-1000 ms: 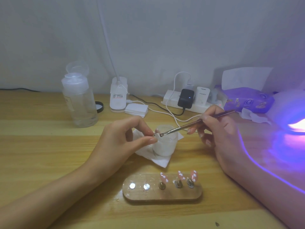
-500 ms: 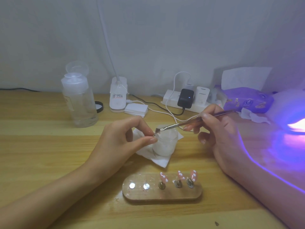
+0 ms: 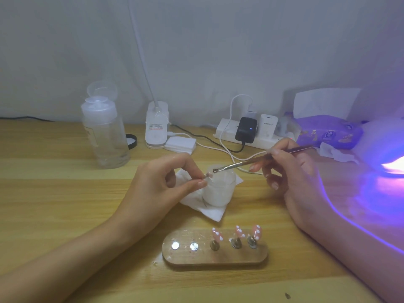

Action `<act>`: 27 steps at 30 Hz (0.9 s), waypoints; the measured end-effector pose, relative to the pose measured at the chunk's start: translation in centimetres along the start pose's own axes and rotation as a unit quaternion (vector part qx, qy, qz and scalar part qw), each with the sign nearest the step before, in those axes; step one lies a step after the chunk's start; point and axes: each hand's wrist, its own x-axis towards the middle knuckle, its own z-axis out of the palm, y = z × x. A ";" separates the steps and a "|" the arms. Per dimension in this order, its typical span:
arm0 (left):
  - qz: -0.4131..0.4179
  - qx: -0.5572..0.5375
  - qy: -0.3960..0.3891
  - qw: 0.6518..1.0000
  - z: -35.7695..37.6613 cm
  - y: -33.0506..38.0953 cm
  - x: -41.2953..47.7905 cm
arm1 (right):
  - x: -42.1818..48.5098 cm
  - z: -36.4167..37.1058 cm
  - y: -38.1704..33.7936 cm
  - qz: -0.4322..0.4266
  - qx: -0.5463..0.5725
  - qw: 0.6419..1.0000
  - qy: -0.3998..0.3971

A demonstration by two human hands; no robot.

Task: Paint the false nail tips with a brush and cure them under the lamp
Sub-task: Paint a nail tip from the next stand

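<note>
My left hand point(image 3: 168, 184) pinches a small pink nail tip point(image 3: 209, 174) on its stand between thumb and forefinger, just above a frosted white jar point(image 3: 219, 191). My right hand point(image 3: 290, 171) grips a thin metal brush point(image 3: 249, 162) like a pen, its bristle end right by the nail tip over the jar's mouth. In front of me lies a wooden holder point(image 3: 215, 250) with three pink painted tips point(image 3: 237, 234) standing on its right half and two bare metal discs on its left. The curing lamp point(image 3: 387, 154) glows purple at the right edge.
A white tissue point(image 3: 209, 209) lies under the jar. At the back stand a clear pump bottle point(image 3: 105, 132), a white desk-lamp base point(image 3: 156, 126), cotton pads point(image 3: 180, 144), a power strip point(image 3: 251, 133) with cables, and a purple tissue pack point(image 3: 325, 130).
The brush tip has lifted a little from the nail tip's side to above the jar's mouth. My left hand has stayed in place.
</note>
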 end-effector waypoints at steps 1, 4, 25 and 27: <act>0.003 0.000 0.001 1.000 0.0 0.0 0.0 | -0.1 0.0 0.0 -0.006 0.007 1.000 -0.012; 0.011 0.005 0.004 1.000 0.0 0.1 0.0 | -0.2 0.2 0.1 -0.003 -0.012 0.999 -0.029; 0.030 0.025 0.006 0.999 0.1 0.4 -0.1 | -0.1 0.1 0.3 0.000 -0.016 1.000 -0.008; 0.030 0.024 0.003 0.999 0.1 0.3 -0.1 | -0.1 0.1 0.2 -0.006 -0.001 1.000 -0.019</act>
